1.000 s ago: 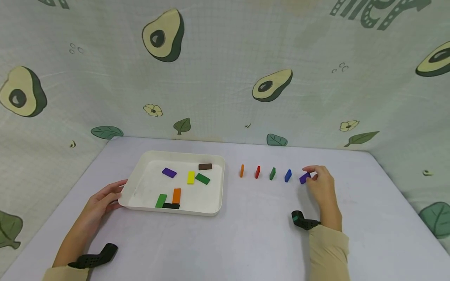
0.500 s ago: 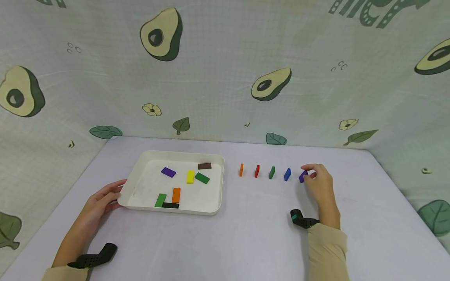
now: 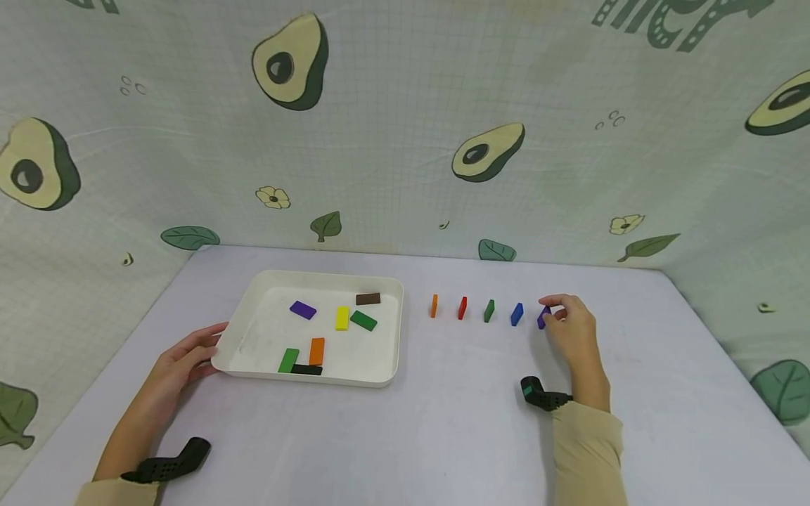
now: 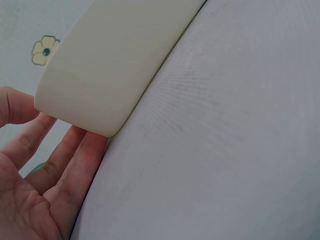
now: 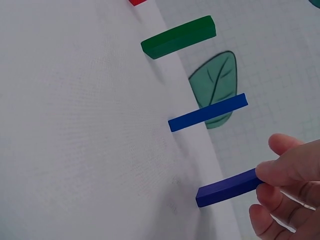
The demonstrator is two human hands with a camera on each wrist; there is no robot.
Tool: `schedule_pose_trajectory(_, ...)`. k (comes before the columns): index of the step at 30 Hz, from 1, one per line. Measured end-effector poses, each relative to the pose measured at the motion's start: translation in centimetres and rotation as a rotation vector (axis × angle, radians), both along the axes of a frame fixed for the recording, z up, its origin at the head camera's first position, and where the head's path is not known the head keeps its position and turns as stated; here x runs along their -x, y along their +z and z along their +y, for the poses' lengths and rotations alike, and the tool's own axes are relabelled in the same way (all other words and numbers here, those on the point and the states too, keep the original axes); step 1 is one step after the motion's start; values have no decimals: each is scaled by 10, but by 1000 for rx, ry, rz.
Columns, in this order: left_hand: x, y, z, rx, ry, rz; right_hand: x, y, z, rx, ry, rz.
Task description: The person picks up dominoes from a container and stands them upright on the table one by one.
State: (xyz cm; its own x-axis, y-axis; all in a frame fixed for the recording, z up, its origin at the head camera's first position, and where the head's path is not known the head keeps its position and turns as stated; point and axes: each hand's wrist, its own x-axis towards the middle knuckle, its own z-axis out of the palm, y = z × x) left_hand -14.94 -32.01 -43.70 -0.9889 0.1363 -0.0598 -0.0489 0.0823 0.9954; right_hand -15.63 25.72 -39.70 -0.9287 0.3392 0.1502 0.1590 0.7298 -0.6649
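Note:
My right hand (image 3: pixel 571 330) pinches the upper end of a purple domino block (image 5: pixel 225 189) between thumb and fingertips. That block stands on end, its foot at the table. Left of it, a blue block (image 3: pixel 517 314), a dark green block (image 3: pixel 489 310), a red block (image 3: pixel 463 308) and an orange block (image 3: pixel 434 306) stand upright in a spaced row. My left hand (image 3: pixel 183 362) touches the left end of a white tray (image 3: pixel 367 378), fingers fairly straight against the outer wall (image 4: pixel 100 75).
Inside the tray several blocks lie flat, among them a purple one (image 3: pixel 303 310), a yellow one (image 3: pixel 342 318), a brown one (image 3: pixel 368 299) and a black one (image 3: pixel 306 370). A patterned cloth (image 3: pixel 392 140) hangs behind the white table (image 3: pixel 405 443).
My right hand has turned the purple block from a slant to nearly upright and shifted it slightly left. My left hand and the tray stay put.

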Motion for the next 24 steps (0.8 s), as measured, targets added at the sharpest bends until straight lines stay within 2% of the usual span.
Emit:
schedule_pose_trajectory(7, -1, 0, 0, -18, -5, 0, -1, 2, 0, 1, -3, 1)
schedule_pose_trajectory(14, 0, 2, -1, 6, 11, -14, -2, 6, 0, -9, 6, 34)
schedule_pose_trajectory(24, 1, 1, -1, 17, 20, -21, -3, 15, -3, -28, 12, 30)
